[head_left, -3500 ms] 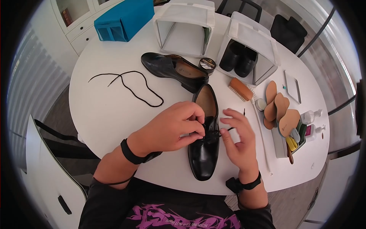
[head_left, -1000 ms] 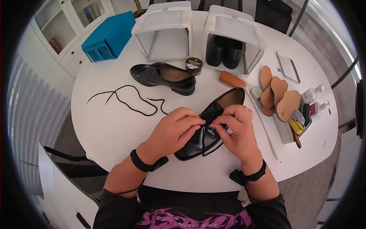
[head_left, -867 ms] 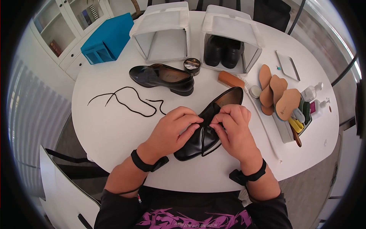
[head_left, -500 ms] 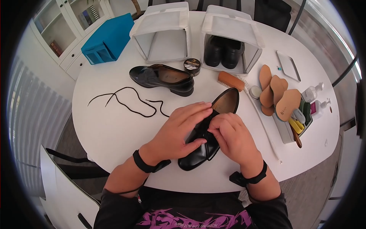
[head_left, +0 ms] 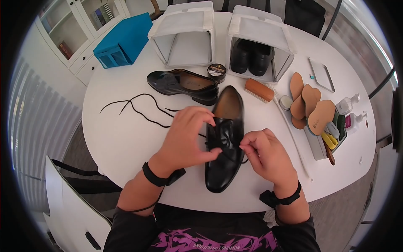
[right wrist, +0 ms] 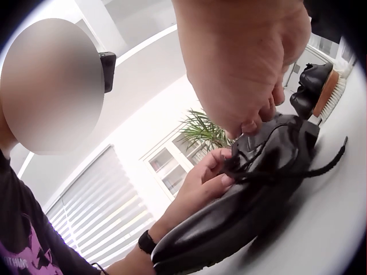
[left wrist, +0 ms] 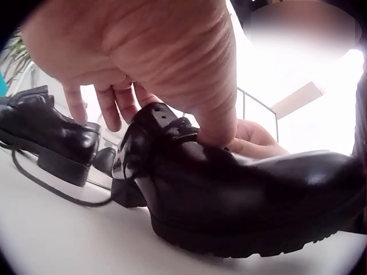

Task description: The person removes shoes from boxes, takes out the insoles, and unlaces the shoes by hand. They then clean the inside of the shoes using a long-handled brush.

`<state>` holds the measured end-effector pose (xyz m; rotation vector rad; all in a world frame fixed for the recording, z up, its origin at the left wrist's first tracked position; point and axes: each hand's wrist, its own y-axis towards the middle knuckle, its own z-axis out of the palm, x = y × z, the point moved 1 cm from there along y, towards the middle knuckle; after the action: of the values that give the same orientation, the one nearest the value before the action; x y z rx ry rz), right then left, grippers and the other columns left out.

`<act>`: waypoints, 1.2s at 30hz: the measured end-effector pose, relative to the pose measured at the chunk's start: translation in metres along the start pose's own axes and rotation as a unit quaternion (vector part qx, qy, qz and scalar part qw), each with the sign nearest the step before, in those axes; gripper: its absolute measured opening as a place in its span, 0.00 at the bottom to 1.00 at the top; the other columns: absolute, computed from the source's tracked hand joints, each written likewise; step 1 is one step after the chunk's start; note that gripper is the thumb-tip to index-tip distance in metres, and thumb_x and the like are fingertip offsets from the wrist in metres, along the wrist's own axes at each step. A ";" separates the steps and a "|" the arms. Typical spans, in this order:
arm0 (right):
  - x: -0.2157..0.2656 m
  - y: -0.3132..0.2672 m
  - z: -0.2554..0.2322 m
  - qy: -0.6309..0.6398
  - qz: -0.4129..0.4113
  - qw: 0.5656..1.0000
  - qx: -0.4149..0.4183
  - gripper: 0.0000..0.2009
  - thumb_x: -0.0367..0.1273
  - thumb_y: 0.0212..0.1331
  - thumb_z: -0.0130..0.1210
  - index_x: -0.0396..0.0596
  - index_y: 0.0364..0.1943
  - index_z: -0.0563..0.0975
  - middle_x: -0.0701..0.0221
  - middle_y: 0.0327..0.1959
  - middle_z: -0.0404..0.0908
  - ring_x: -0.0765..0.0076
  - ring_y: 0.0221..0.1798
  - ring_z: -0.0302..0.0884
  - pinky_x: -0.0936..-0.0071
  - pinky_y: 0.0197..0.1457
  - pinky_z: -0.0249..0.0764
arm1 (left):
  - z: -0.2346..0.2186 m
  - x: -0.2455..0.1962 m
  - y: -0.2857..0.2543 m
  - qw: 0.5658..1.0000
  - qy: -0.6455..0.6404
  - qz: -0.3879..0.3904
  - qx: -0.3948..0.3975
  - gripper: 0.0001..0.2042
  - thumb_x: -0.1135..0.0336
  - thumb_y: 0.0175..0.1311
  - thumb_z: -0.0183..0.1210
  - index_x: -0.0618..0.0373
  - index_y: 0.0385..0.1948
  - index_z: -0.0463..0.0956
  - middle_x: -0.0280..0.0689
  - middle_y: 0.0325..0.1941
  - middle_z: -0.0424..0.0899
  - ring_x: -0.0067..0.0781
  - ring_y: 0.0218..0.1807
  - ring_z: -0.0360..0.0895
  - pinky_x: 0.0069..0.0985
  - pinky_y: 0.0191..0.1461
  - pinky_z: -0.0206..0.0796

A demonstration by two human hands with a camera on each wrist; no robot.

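A black dress shoe (head_left: 220, 176) stands upright on the table, its toe towards the person. The left hand (head_left: 182, 136) reaches over its left side, thumb resting on the upper; in the left wrist view its other fingers extend past the lacing. The right hand (head_left: 272, 158) is at the opposite side, thumb and forefinger drawn together by the eyelets; I cannot tell what lies between them. A black shoelace (right wrist: 321, 171) crosses the upper, one tip loose on the right; another length trails left. A second black shoe (head_left: 182, 84) and a separate loose lace (head_left: 142, 109) lie beyond.
White open-fronted boxes stand at the back, one box (head_left: 262, 31) holding black shoes. Nearer are a polish tin (head_left: 217, 72), a wooden brush (head_left: 258, 89) and a long white stick (head_left: 296, 145). Several insoles (head_left: 321, 117), bottles and a supply box are at right; a teal case (head_left: 124, 42) is back left.
The shoe first turned slantwise, then swung back with its toe towards the person. A lace end appeared on the left. Just now the right hand moved outward from the lacing while the left hand stayed at the shoe.
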<state>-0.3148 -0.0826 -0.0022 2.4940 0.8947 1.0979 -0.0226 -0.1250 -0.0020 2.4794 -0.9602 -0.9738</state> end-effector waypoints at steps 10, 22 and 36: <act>0.003 0.011 0.023 0.021 0.024 0.995 -0.093 0.15 0.29 0.69 0.83 0.45 0.55 0.91 0.64 0.44 0.90 0.52 0.48 0.91 0.59 0.55 0.88 | 0.007 0.003 -0.003 0.998 -0.057 -0.018 -0.013 0.35 0.70 0.50 0.88 0.54 0.63 0.82 0.46 0.73 0.81 0.53 0.74 0.82 0.43 0.77 0.79; 0.001 0.005 0.033 0.108 0.159 0.981 -0.003 0.08 0.25 0.76 0.76 0.42 0.48 0.85 0.66 0.43 0.89 0.66 0.41 0.90 0.68 0.46 0.86 | 0.013 -0.008 -0.006 0.997 -0.059 -0.013 -0.038 0.34 0.69 0.48 0.88 0.53 0.60 0.84 0.43 0.71 0.83 0.52 0.71 0.83 0.42 0.74 0.80; -0.031 0.000 0.002 0.735 0.101 0.667 -0.069 0.20 0.27 0.62 0.54 0.47 0.60 0.78 0.78 0.36 0.72 0.71 0.34 0.64 0.57 0.61 0.74 | 0.009 -0.008 -0.005 0.999 -0.029 -0.023 -0.034 0.34 0.67 0.48 0.91 0.51 0.59 0.82 0.42 0.69 0.83 0.52 0.71 0.83 0.43 0.74 0.80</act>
<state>-0.3293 -0.1018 -0.0215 1.0786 0.6564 3.1276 -0.0310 -0.1161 -0.0065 2.4388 -0.8769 -1.0795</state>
